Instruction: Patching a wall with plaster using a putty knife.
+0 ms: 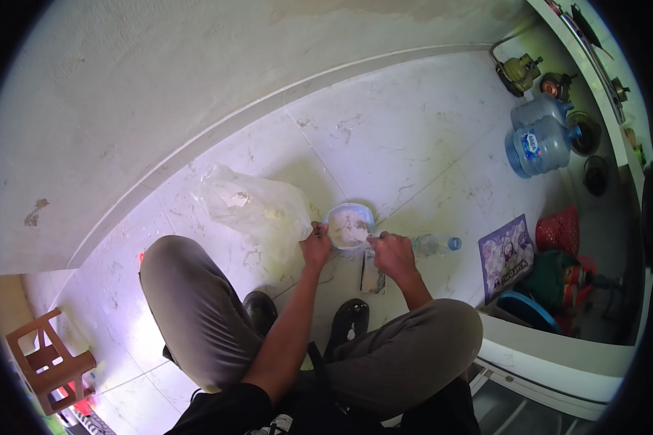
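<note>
A shallow bowl of pale powder point(347, 225), apparently lined with thin plastic, sits on the floor between my hands. My left hand point(315, 243) is closed at its left rim, beside a large translucent plastic bag point(239, 199); what its fingers grip is unclear. My right hand point(393, 254) is closed at the bowl's right side around something small, mostly hidden, that reaches into the powder. Below the bowl lies a small flat rectangular object point(371, 277), too unclear to name. A clear plastic bottle point(437, 245) lies just right of my right hand.
A wall point(123, 87) runs behind. At right, under a counter point(544, 341), are gas cylinders point(519, 72), blue water jugs point(540, 145), a red basket point(557, 230), a purple printed sheet point(500, 257) and a blue lid point(526, 312). A brown plastic stool point(51, 362) stands lower left.
</note>
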The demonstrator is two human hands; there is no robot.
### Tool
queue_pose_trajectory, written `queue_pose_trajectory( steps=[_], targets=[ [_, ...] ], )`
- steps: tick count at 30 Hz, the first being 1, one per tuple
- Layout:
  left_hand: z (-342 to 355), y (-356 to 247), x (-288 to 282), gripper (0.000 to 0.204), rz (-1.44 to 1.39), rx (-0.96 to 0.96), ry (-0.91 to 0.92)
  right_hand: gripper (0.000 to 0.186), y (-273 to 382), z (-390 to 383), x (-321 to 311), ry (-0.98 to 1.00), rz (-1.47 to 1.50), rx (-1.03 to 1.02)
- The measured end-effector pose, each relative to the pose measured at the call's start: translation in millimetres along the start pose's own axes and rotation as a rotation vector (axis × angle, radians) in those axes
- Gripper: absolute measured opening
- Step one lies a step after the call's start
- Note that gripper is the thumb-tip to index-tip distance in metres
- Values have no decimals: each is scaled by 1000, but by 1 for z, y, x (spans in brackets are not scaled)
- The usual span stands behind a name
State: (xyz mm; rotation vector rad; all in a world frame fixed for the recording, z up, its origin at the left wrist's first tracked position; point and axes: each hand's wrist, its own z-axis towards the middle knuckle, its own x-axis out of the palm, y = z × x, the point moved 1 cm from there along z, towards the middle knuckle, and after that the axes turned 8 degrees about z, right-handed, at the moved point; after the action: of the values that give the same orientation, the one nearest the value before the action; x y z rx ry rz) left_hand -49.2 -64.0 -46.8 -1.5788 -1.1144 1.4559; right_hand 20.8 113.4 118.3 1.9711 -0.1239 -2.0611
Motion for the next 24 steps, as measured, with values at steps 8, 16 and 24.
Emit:
queue_pose_trajectory(
  steps=[8,16,24],
  targets=[
    [-15,-33,2,18,-178,-176,109,28,0,-12,37,58,18,230],
    [-17,-41,1,14,-142,-169,134,26,3,-1,38,28,61,281],
    [-16,-31,5,13,-130,-121,62,22,6,11,-5,200,-35,208]
  ],
)
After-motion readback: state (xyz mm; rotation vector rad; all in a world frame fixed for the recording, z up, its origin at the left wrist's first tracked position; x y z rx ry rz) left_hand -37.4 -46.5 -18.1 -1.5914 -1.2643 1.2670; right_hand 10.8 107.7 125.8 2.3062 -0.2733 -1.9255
